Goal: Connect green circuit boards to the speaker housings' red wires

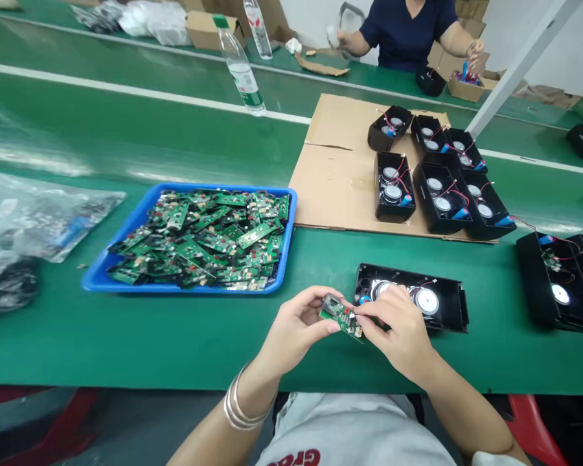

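Observation:
My left hand (305, 323) grips a small green circuit board (337, 312) by its left end, thumb below and fingers above. At the right part of the board, my right hand (397, 327) pinches what looks like a small white wire plug (353, 315) with its fingertips against the board. Just behind my right hand lies an open black speaker box (444, 312) with round silver speakers inside. My right hand hides part of this box and its wires. To the left stands a blue tray (88, 279) heaped with similar circuit boards (208, 236).
Several open black speaker boxes (393, 188) with red wires stand on a cardboard sheet (333, 175). More boxes (554, 285) are at the right. A plastic bag (24, 213) lies left. Across the bench are water bottles (243, 71) and a co-worker (408, 32).

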A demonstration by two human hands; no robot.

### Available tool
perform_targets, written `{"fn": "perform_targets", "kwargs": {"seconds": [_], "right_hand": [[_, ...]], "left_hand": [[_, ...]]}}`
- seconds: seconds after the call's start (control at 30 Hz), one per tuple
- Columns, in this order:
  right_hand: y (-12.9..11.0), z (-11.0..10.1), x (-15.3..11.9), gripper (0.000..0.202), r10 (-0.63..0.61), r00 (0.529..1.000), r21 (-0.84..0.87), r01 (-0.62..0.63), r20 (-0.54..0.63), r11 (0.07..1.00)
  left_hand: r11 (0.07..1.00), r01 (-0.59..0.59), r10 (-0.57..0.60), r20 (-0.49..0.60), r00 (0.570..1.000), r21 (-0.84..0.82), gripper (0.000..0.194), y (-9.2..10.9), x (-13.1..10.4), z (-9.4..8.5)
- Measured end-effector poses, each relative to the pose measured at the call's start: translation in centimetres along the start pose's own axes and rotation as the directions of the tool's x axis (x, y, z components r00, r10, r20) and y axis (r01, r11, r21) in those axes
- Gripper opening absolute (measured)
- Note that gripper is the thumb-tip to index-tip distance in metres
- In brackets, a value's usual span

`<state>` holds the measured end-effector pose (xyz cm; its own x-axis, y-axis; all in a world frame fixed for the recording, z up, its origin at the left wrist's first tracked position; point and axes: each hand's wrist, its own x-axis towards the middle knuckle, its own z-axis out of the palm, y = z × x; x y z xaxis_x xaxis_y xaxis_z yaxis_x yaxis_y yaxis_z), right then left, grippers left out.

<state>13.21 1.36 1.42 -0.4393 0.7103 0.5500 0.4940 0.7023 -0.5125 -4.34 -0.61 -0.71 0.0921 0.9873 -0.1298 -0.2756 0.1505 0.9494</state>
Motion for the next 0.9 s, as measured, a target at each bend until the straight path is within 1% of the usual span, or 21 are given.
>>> {"fn": "perform_targets", "kwargs": {"seconds": [0.13, 0.27, 0.47, 0.57, 0.67, 0.77, 0.83, 0.9], "right_hand": [[0.1, -0.1, -0.6, 0.020, -0.065, 0.998, -0.035, 0.064, -0.017, 0.997], [0.2, -0.3, -0.8, 0.021, -0.100, 0.995, -0.085, 0.101, 0.013, 0.991], [0.5, -0.7, -0.5, 0.020, -0.155, 0.987, -0.136, 0.160, 0.049, 0.978], [0.5, -0.8, -0.7, 0.020, -0.198, 0.978, -0.187, 0.207, 0.063, 0.960], [0.4, -0.8, -1.0, 0.018, -0.254, 0.966, -0.240, 0.259, 0.052, 0.936], [0.5, -0.6, -1.4, 0.018, -0.290, 0.957, -0.172, 0.290, 0.023, 0.941], [0.6, -0.6, -1.4, 0.017, -0.282, 0.959, -0.112, 0.281, 0.003, 0.953], [0.7, -0.6, -1.3, 0.018, -0.259, 0.966, -0.098, 0.257, -0.010, 0.962]], "left_hand": [[0.994, 0.102, -0.102, 0.007, 0.995, -0.040, 0.046, -0.6, 0.0, 0.6], [0.983, 0.165, -0.164, 0.023, 0.986, -0.082, 0.053, -0.8, -0.1, 1.0], [0.979, 0.204, -0.203, 0.057, 0.978, -0.013, 0.036, 0.4, 0.1, 1.3], [0.970, 0.245, -0.244, 0.047, 0.969, -0.006, 0.036, 0.8, 0.2, 1.3], [0.957, 0.286, -0.283, 0.057, 0.957, -0.055, 0.036, 0.8, 0.3, 1.3], [0.932, 0.353, -0.343, 0.119, 0.932, -0.079, 0.036, 0.7, 0.5, 1.2], [0.920, 0.387, -0.373, 0.155, 0.915, -0.066, 0.037, 0.7, 0.6, 1.1], [0.924, 0.379, -0.368, 0.156, 0.916, -0.046, 0.037, 0.7, 0.7, 1.1]]}}
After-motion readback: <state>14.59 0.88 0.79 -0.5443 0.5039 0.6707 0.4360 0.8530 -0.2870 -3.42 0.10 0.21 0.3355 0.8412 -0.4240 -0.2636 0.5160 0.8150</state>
